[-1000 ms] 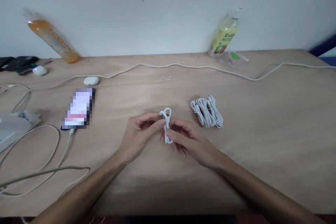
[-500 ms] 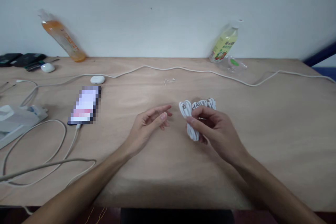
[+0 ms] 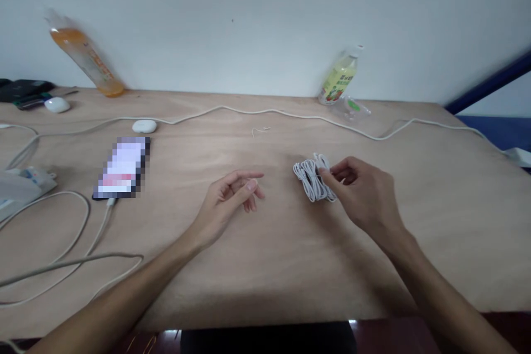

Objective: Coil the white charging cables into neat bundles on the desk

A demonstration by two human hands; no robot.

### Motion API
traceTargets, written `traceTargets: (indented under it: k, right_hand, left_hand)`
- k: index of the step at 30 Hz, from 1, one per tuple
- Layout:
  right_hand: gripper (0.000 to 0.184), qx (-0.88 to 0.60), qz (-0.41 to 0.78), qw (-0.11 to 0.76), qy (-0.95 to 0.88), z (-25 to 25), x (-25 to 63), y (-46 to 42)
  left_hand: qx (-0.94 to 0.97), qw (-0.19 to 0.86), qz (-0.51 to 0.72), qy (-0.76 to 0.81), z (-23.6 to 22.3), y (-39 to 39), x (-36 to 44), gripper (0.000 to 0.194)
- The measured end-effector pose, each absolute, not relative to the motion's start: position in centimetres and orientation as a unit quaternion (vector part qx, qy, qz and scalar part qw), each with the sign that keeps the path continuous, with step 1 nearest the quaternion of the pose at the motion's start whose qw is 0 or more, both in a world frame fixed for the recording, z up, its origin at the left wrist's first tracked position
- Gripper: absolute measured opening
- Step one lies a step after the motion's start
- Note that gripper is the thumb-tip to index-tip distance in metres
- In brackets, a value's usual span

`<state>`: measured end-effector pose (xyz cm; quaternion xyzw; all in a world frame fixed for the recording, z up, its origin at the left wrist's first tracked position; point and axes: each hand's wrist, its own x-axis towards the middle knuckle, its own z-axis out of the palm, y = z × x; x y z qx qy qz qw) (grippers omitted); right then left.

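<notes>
My right hand [image 3: 363, 191] is over several coiled white cables [image 3: 312, 180] that lie side by side on the table. Its thumb and fingers close on the rightmost coiled cable [image 3: 324, 163], partly hidden by the fingers. My left hand [image 3: 226, 199] hovers to the left of the coils, fingers loosely curled and apart, holding nothing. Behind the hands, small white twist ties [image 3: 260, 131] rest on the wooden tabletop [image 3: 265, 265].
At left are a phone [image 3: 122, 168] with a cable plugged in, a white earbud case [image 3: 144, 126] and a power strip [image 3: 20, 191]. An orange drink bottle [image 3: 89, 63] and a yellow-green bottle [image 3: 339, 77] lean at the wall. One long white cable [image 3: 269, 111] crosses the table.
My right hand has carried the coiled cable rightward and set it against the other coils. My left hand stays nearly still. The view has shifted slightly to the right.
</notes>
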<state>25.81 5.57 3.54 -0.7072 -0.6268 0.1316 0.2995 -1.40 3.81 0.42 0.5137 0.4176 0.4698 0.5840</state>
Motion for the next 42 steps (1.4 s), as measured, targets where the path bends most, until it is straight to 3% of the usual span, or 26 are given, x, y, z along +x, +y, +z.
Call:
traceTargets:
  k: [4, 9, 13, 17, 21, 26, 34, 39, 42]
  right_hand:
    - [0.029, -0.730, 0.085, 0.233, -0.637, 2.5, 25.4, 5.6]
    - [0.034, -0.742, 0.051, 0.230, -0.628, 2.1, 25.6, 5.5]
    - [0.054, -0.774, 0.073, 0.199, -0.596, 2.2, 26.0, 5.5]
    - [0.068, -0.783, 0.138, 0.110, -0.597, 2.8, 25.1, 5.8]
    - [0.083, -0.796, 0.129, 0.037, -0.591, 3.3, 23.1, 6.1]
    - [0.075, -0.774, 0.136, 0.006, -0.619, 3.0, 21.0, 6.2]
    - [0.055, -0.711, 0.177, 0.064, -0.678, 2.7, 17.0, 6.7]
    - [0.036, -0.602, 0.250, 0.134, -0.747, 2.3, 15.1, 7.5]
    - [0.037, -0.590, 0.284, 0.170, -0.737, 2.2, 14.1, 8.3]
  left_hand:
    - [0.508, 0.589, 0.478, 0.409, 0.5, 3.9, -1.4, 0.033]
    - [0.508, 0.589, 0.475, 0.413, 0.4, 3.9, -1.4, 0.033]
    - [0.504, 0.599, 0.476, 0.401, 0.3, 3.8, -1.4, 0.033]
    - [0.499, 0.606, 0.475, 0.397, 0.3, 3.8, -1.3, 0.033]
    - [0.498, 0.611, 0.472, 0.395, 0.4, 3.7, -1.3, 0.032]
    - [0.504, 0.602, 0.471, 0.403, 0.3, 3.7, -1.4, 0.030]
    - [0.458, 0.527, 0.529, 0.482, -1.1, 4.1, -1.4, 0.033]
    - [0.398, 0.570, 0.546, 0.468, -1.3, 4.3, -1.3, 0.036]
    - [0.365, 0.567, 0.577, 0.461, -1.2, 4.8, -1.4, 0.035]
